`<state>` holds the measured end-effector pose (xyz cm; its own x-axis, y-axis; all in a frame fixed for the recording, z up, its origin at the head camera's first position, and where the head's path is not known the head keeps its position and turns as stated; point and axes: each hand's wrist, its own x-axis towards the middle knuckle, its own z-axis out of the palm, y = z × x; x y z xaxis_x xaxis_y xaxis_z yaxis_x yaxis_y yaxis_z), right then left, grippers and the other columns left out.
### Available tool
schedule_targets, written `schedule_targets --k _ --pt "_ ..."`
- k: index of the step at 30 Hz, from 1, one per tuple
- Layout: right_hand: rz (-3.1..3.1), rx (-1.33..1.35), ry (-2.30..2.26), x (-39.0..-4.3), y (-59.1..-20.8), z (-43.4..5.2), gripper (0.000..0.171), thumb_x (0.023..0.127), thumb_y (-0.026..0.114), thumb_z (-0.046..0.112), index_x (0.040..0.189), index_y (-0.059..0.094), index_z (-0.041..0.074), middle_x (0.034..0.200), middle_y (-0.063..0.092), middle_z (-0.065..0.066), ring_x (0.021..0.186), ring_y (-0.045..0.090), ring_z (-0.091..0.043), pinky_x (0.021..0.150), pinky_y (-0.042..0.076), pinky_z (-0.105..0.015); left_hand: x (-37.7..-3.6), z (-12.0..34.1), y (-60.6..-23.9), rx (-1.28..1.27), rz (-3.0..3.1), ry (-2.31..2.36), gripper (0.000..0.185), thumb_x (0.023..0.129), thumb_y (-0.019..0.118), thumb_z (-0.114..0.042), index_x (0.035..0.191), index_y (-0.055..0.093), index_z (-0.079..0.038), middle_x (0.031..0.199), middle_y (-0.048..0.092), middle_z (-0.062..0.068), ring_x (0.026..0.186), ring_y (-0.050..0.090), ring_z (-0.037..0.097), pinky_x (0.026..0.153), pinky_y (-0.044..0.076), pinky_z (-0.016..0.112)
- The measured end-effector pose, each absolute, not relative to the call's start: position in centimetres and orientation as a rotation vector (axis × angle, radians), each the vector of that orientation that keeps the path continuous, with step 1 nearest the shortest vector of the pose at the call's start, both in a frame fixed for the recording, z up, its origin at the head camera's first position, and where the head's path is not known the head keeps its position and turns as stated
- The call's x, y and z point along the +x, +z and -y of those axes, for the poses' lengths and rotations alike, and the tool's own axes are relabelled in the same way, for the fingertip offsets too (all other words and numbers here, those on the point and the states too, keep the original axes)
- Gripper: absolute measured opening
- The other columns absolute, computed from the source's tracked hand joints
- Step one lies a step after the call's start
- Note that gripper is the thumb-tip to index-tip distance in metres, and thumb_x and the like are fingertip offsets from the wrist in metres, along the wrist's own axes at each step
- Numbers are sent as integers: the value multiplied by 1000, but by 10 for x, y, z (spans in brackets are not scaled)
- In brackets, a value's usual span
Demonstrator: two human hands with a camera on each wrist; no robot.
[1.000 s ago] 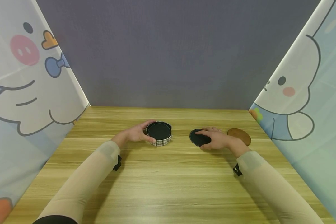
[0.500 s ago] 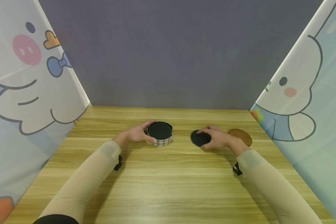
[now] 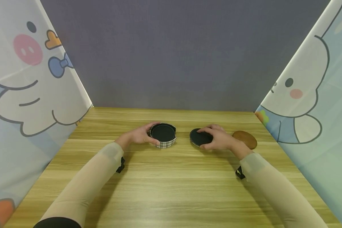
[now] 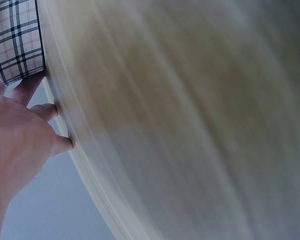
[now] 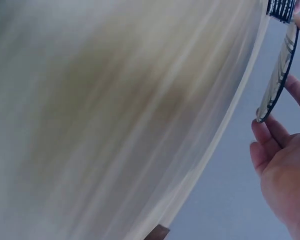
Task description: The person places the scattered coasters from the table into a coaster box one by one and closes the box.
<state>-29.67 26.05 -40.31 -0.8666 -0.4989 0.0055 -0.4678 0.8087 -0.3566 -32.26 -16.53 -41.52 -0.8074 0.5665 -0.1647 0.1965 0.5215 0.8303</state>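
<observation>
A round plaid holder (image 3: 166, 144) with a black coaster (image 3: 163, 133) lying in it stands on the wooden table (image 3: 171, 183). My left hand (image 3: 148, 135) grips its left side, thumb at the front and fingers round the back. In the left wrist view the plaid holder (image 4: 17, 42) shows beside the fingers (image 4: 37, 112). My right hand (image 3: 213, 139) holds a second black coaster (image 3: 198, 137) just right of the holder. In the right wrist view this coaster (image 5: 277, 75) is edge-on and tilted, pinched by my right hand (image 5: 285, 160).
A brown round coaster (image 3: 245, 139) lies on the table right of my right hand. Cartoon-printed curtains (image 3: 31, 95) flank both sides and a grey wall closes the back. Bare wood stretches towards the near edge.
My right hand has curled round the black coaster, tipped it up off the table and carried it left, nearer the plaid holder. The left hand has stayed on the holder.
</observation>
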Motion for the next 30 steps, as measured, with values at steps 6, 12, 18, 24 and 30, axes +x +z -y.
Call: schedule_targets --k 6,12,18,24,30 --pt "-2936 -818 -567 -297 -399 -249 75 89 85 56 156 62 34 157 52 -16 149 44 -42 119 33 -70 -323 165 -415 632 -2342 1204 113 93 92 -34 178 17 -24 172 39 24 157 44 44 129 33 63" --pt "-2950 -872 -581 -300 -393 -233 75 87 86 56 155 63 34 154 53 -14 145 47 -39 120 31 -68 -322 165 -414 626 -2327 1214 113 94 91 -32 178 17 -23 173 37 25 157 43 45 128 34 64" --pt "-2946 -924 -580 -305 -393 -214 75 88 85 58 155 63 36 155 53 -13 144 48 -38 120 31 -66 -323 165 -414 634 -2332 1219 113 93 92 -31 178 18 -23 173 37 25 157 43 45 129 33 64" --pt "-2925 -963 -597 -309 -390 -193 75 87 86 58 155 63 35 156 52 -14 147 45 -40 122 31 -66 -323 164 -415 635 -2313 1238 112 93 92 -29 177 19 -23 172 39 24 156 45 44 129 33 62" --pt "-2900 -997 -612 -314 -392 -171 74 87 85 57 155 63 35 155 52 -13 149 44 -38 125 29 -63 -323 164 -415 625 -2324 1223 112 93 92 -32 178 18 -24 175 33 24 158 41 44 129 33 62"
